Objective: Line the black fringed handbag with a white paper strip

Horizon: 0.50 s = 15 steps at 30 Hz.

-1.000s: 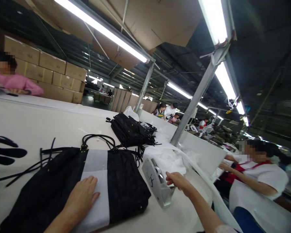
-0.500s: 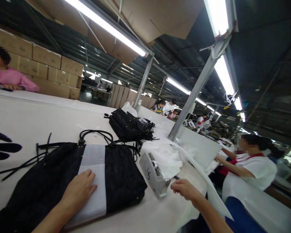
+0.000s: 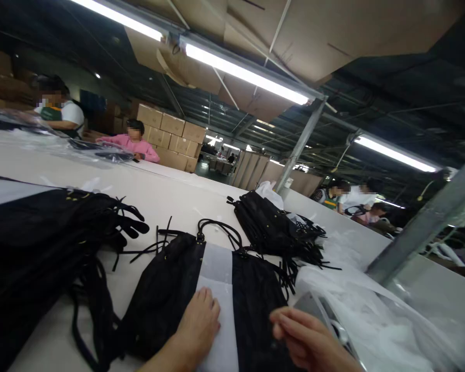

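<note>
Fluorescent tubes light the long white tabletop (image 3: 170, 199) before me. My left hand (image 3: 197, 325) lies flat, fingers apart, on the white paper band (image 3: 217, 289) wrapped around a black bag (image 3: 201, 289). My right hand (image 3: 310, 343) hovers just beside it, fingers curled together; whether it pinches anything is hard to tell. More black bags (image 3: 273, 227) lie stacked beyond.

A single head-worn camera looks forward and only slightly down along a long white worktable (image 3: 166, 196), tilted so the table runs up to the right. It sits very close to the near edge, where the left hand (image 3: 197, 325) and right hand (image 3: 310, 343) fill the bottom of the view. Ceiling lamps (image 3: 244, 72) and stacked cartons (image 3: 170, 132) take the upper half.
</note>
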Motion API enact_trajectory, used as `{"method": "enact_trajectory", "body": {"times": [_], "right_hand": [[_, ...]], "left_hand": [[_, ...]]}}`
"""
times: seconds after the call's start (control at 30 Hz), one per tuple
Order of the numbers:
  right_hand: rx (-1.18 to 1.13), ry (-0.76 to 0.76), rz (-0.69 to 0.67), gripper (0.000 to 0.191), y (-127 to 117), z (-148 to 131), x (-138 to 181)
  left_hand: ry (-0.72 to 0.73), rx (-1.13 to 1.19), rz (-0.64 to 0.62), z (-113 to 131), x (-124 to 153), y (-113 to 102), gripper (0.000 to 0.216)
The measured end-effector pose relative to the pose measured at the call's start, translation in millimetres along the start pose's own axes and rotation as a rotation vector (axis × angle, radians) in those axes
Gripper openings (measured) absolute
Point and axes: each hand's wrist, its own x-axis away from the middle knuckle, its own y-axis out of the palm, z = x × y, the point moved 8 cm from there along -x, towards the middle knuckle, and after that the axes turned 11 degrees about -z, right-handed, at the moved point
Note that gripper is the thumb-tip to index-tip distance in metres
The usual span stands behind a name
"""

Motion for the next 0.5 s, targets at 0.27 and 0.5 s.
{"method": "enact_trajectory", "body": {"times": [0.27,0.5], "right_hand": [[-0.133,0.058,-0.093,0.043,82.7,19.5,-181.2],[-0.077,0.094,-0.083,0.042,69.1,42.8,-206.1]], "left_hand": [[-0.005,-0.043,0.121,-5.4,-18.3,29.6,0.055],[-0.021,0.046,0.292,-16.1,-31.3,51.1,0.051]]}}
